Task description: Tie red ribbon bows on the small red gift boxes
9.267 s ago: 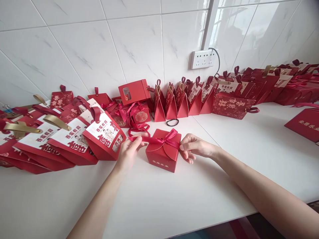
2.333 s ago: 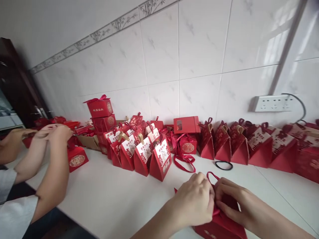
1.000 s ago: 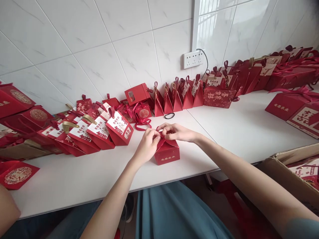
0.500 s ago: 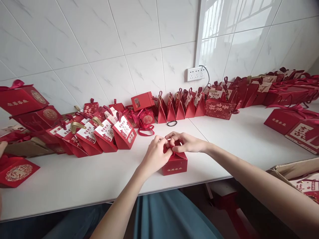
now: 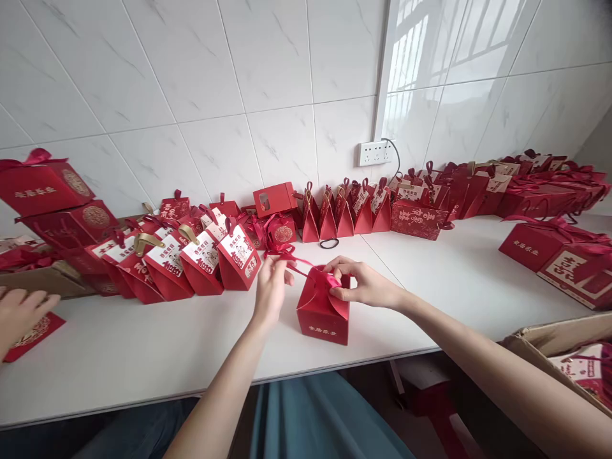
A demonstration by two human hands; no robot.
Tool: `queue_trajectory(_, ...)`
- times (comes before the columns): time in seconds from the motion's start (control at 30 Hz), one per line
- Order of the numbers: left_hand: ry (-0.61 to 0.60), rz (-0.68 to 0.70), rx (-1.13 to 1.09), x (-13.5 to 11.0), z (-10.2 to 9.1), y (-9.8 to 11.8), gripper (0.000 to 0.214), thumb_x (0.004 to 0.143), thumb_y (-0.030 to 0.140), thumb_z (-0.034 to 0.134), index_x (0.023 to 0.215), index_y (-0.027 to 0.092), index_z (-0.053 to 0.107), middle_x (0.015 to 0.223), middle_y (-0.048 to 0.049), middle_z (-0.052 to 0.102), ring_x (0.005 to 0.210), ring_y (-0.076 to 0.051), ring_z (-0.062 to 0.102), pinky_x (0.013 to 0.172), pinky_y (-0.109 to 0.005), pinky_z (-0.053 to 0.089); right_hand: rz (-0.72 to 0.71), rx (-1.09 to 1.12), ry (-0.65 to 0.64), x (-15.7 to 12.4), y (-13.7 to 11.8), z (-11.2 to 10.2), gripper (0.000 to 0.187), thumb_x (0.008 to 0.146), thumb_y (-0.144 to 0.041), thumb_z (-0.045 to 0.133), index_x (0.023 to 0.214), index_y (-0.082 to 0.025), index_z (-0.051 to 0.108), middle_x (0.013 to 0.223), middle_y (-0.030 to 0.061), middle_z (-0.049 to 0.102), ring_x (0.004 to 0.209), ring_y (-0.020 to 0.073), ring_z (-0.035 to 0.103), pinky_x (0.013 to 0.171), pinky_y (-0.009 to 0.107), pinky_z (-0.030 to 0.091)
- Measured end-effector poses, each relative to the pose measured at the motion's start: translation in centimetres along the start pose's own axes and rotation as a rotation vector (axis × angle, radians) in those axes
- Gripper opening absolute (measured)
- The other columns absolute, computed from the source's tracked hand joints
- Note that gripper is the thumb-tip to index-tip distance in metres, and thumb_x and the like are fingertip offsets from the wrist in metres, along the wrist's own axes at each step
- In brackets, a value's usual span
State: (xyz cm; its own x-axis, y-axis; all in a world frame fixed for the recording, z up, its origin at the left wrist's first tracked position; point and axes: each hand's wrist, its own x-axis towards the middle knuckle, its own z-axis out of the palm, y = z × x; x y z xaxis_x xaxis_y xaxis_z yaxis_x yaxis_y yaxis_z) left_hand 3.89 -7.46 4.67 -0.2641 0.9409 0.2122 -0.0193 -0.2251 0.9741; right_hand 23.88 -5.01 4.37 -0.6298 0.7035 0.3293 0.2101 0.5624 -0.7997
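Note:
A small red gift box (image 5: 321,319) with gold lettering stands upright on the white table (image 5: 382,331) in front of me, its top flaps folded inward. A red ribbon (image 5: 302,261) runs from the top of the box across to my left hand (image 5: 271,287), which is closed on it to the left of the box. Over the right side of the box top, my right hand (image 5: 361,284) pinches the ribbon where it comes out between the flaps. The fingertips partly cover the ribbon there.
Tent-shaped red boxes (image 5: 239,255) stand in rows along the tiled wall. A black ring (image 5: 329,243) lies behind my box. Finished-looking ribboned boxes (image 5: 528,245) sit at right, above an open carton (image 5: 530,338). At far left, another person's hand (image 5: 23,315) is over a red box.
My left hand has moved left, drawing a length of ribbon away from the box. The box has turned slightly. The other person's hand has come further into view at left.

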Motion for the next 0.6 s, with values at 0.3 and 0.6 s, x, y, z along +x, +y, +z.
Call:
queue_trajectory(0.3, 0.102, 0.018, -0.407, 2.0, -3.1, 3.2, 0.033, 0.057, 0.033, 0.081, 0.071, 0.015, 0.057, 0.071, -0.001, 0.062, 0.063, -0.008, 0.056, 0.062, -0.021, 0.045, 0.033, 0.151, 0.008, 0.0, -0.6, 0.1, 0.018, 0.079, -0.033, 0.065, 0.08, -0.017, 0.06, 0.095, 0.006, 0.059, 0.088, 0.0188, 0.057, 0.078, 0.03, 0.046)
queue_trajectory(0.6, -0.032, 0.039, -0.315, 1.8, -4.9, 4.5, 0.036, 0.054, 0.031, 0.087, 0.081, 0.017, 0.068, 0.078, -0.0015, 0.068, 0.075, -0.011, 0.063, 0.077, -0.024, 0.049, 0.021, 0.6, 0.066, 0.7, -2.1, -0.9, 0.02, 0.083, -0.036, 0.068, 0.078, -0.017, 0.063, 0.082, 0.0028, 0.067, 0.08, 0.0143, 0.062, 0.078, 0.029, 0.048)
